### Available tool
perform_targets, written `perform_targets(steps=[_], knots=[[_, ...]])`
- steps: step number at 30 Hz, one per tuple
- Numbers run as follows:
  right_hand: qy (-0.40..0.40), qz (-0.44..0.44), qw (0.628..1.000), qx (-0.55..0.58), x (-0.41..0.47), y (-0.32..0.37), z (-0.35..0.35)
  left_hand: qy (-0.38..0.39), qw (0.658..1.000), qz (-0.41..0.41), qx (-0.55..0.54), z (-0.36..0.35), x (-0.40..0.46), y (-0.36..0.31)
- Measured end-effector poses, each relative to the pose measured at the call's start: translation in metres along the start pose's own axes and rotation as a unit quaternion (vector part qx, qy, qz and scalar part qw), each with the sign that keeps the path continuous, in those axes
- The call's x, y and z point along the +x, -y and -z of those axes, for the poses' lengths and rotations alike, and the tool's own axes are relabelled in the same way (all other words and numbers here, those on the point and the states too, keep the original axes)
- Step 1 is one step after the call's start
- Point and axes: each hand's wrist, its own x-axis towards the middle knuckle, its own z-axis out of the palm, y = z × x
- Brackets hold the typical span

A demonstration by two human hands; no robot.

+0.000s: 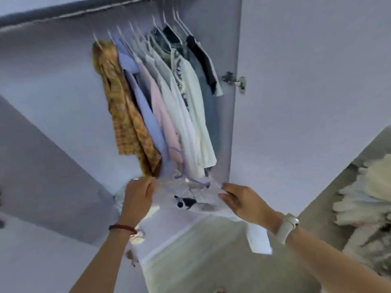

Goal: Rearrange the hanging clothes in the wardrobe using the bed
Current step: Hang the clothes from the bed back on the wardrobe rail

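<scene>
A white shirt (190, 210) with a dark print hangs on a purple hanger (184, 166) in front of me. My left hand (138, 197) grips its left shoulder and my right hand (241, 199) grips its right shoulder. Above, several garments hang on white hangers from the wardrobe rail (84, 13): an orange checked shirt (127, 115) at the left, then a blue shirt (148, 121), a pink one (167, 123), white ones (196, 115) and dark ones (203, 58) at the right.
The open wardrobe door (306, 81) with a metal hinge (236, 81) stands at the right. The other door (42, 166) is at the left. A pile of pale clothes (366, 197) lies at the far right.
</scene>
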Motion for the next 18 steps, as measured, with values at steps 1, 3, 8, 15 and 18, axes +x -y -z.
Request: perform_targets(steps=[1,3,8,15,18], knots=[[0.022,0.03,0.999,0.005,0.017,0.016,-0.003,-0.026,0.999,0.024,0.004,0.013,0.0,0.015],[0.061,0.086,0.994,0.01,0.05,0.05,-0.006,-0.083,0.994,0.069,-0.006,0.038,-0.001,0.041],[0.105,0.224,0.968,0.039,0.12,0.124,-0.005,-0.19,0.966,0.168,-0.046,0.091,-0.002,0.082],[0.104,0.26,0.947,0.156,0.198,0.187,-0.025,-0.269,0.917,0.285,-0.079,0.148,0.025,0.099],[0.109,0.239,0.95,0.166,0.218,0.193,-0.044,-0.319,0.896,0.293,-0.092,0.161,0.032,0.096]])
